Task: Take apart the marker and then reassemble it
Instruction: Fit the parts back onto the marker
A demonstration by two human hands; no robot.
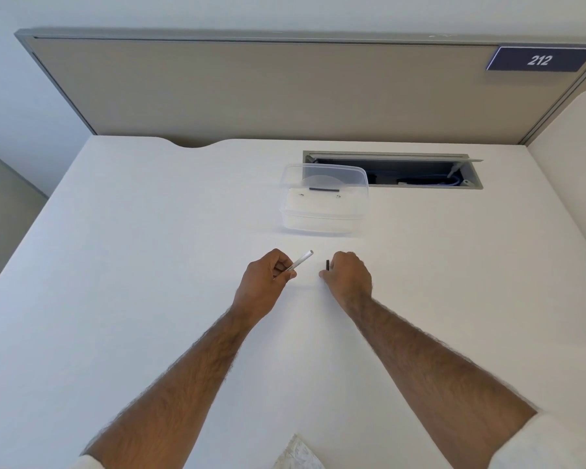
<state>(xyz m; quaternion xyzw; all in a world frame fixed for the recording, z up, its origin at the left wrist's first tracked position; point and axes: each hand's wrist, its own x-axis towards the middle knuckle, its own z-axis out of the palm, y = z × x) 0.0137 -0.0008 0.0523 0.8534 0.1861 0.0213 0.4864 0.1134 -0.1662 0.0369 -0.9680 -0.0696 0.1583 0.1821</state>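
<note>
My left hand (pixel 268 277) grips a white marker barrel (pixel 301 260) that angles up and to the right, its free end pointing toward the container. My right hand (pixel 349 277) is closed around a small black marker part (pixel 327 264), of which only a short end shows at the fingertips. The two hands hover just over the white desk (pixel 149 265), a small gap apart. A thin dark stick-like piece (pixel 323 189) lies inside the clear plastic container (pixel 323 218) beyond the hands.
Behind the container is an open cable hatch (pixel 420 170) cut into the desk. A beige partition panel (pixel 251 89) with a "212" sign (pixel 538 59) closes the far edge. A crumpled white item (pixel 296 453) sits at the near edge.
</note>
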